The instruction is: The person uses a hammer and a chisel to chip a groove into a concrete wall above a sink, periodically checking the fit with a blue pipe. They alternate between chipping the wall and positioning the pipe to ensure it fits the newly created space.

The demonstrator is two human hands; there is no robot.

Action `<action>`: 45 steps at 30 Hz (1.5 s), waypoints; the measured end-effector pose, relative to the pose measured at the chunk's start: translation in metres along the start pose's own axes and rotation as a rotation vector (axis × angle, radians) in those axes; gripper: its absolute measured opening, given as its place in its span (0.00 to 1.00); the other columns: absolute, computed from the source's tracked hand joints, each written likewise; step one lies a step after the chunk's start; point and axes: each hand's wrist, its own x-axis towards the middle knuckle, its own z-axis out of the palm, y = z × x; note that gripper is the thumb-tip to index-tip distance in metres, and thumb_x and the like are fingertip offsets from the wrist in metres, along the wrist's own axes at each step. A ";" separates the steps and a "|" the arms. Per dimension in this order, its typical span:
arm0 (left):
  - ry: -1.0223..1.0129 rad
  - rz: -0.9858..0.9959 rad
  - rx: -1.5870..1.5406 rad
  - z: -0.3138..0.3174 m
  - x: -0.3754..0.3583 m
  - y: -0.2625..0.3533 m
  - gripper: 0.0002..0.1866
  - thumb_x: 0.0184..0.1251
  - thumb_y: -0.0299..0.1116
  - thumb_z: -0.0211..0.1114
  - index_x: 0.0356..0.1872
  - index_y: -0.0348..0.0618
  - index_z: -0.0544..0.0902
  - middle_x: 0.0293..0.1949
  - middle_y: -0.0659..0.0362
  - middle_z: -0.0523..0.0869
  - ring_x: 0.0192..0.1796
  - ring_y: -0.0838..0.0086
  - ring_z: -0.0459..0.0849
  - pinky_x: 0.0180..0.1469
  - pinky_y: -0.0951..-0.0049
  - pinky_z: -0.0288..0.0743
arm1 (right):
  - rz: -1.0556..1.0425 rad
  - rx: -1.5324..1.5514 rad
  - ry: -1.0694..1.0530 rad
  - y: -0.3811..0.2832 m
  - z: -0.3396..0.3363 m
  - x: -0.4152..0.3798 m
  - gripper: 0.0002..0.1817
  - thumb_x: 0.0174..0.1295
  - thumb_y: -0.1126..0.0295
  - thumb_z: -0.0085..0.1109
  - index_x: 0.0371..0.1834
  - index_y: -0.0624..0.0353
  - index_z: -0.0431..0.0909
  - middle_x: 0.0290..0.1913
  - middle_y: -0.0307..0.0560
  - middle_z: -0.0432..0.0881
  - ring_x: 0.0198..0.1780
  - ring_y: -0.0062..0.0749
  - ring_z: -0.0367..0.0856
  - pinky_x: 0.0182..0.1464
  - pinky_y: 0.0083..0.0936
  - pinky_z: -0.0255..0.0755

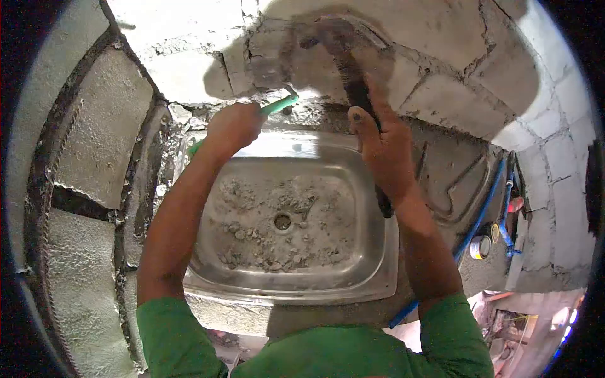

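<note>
My left hand (236,128) is wrapped round a green-handled tool (279,104), whose tip points at the wall's lower edge behind the sink. A hammer with a dark handle (356,88) is in my right hand (384,148); its head, blurred, is raised in front of the wall, to the right of the green tool and apart from it. Below both hands lies a steel sink (378,252), with grey rubble and dust (271,246) around its drain hole (282,221).
Cracked block wall (441,101) rises behind the sink, with more blocks (104,113) on the left. On the right lie a bent metal rod (450,189), blue pipes (482,211) and a small can (480,247).
</note>
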 end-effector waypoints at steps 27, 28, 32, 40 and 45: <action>-0.008 0.275 0.253 -0.067 0.015 0.029 0.16 0.68 0.44 0.57 0.36 0.41 0.84 0.33 0.47 0.87 0.37 0.51 0.87 0.40 0.52 0.81 | 0.563 0.580 0.222 -0.002 0.054 -0.072 0.10 0.72 0.62 0.51 0.36 0.56 0.71 0.24 0.35 0.74 0.20 0.17 0.71 0.22 0.19 0.67; -0.052 0.271 0.305 -0.068 0.017 0.031 0.18 0.71 0.46 0.55 0.39 0.40 0.82 0.35 0.45 0.86 0.38 0.49 0.87 0.40 0.49 0.81 | 0.563 0.582 0.222 -0.003 0.054 -0.074 0.10 0.72 0.62 0.51 0.36 0.56 0.71 0.24 0.35 0.74 0.20 0.17 0.71 0.22 0.19 0.67; -0.088 0.212 0.360 -0.059 0.022 0.034 0.18 0.70 0.45 0.55 0.37 0.39 0.83 0.35 0.44 0.87 0.39 0.49 0.87 0.41 0.50 0.82 | 0.610 0.576 0.226 -0.004 0.060 -0.081 0.09 0.71 0.63 0.52 0.38 0.56 0.71 0.24 0.35 0.73 0.21 0.17 0.71 0.23 0.19 0.67; -0.015 0.325 0.441 -0.049 0.024 0.069 0.13 0.62 0.35 0.55 0.31 0.38 0.86 0.34 0.45 0.88 0.37 0.52 0.88 0.40 0.53 0.83 | 0.579 0.634 0.389 0.009 0.106 -0.089 0.26 0.71 0.64 0.51 0.69 0.62 0.62 0.26 0.41 0.74 0.22 0.23 0.74 0.22 0.23 0.71; -0.019 0.305 0.417 -0.056 0.026 0.070 0.12 0.61 0.33 0.55 0.31 0.39 0.85 0.33 0.47 0.87 0.37 0.53 0.88 0.40 0.54 0.83 | 0.642 0.613 0.472 0.023 0.135 -0.097 0.11 0.71 0.66 0.51 0.50 0.60 0.70 0.26 0.38 0.73 0.19 0.17 0.69 0.20 0.19 0.66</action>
